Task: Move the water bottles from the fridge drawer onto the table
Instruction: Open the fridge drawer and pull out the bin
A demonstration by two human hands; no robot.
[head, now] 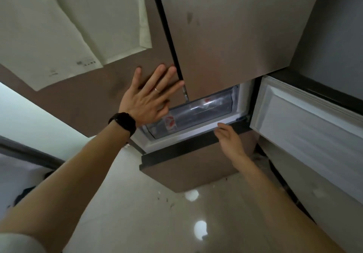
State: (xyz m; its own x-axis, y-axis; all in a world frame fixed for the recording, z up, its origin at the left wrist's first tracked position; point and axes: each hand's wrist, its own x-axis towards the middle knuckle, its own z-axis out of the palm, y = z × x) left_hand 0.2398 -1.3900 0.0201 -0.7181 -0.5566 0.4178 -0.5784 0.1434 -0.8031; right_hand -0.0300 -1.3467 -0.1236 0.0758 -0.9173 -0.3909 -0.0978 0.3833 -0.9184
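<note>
Left hand [149, 99]: spread flat against the upper door [106, 103].
Right hand [228, 137]: empty, fingers relaxed, near the drawer [232, 97].
Water bottles [206, 107]: lying inside the clear drawer, far centre.
Handling: likely heavy, cold-slick; grasp mid-body.

One wide-angle camera rides on the person's head, facing forward and steeply down, very near the brown matte fridge front [225, 36]; the clear plastic fridge drawer [212, 105] sits mid-frame, the glossy pale floor [137, 213] below, straight edges bowing
</note>
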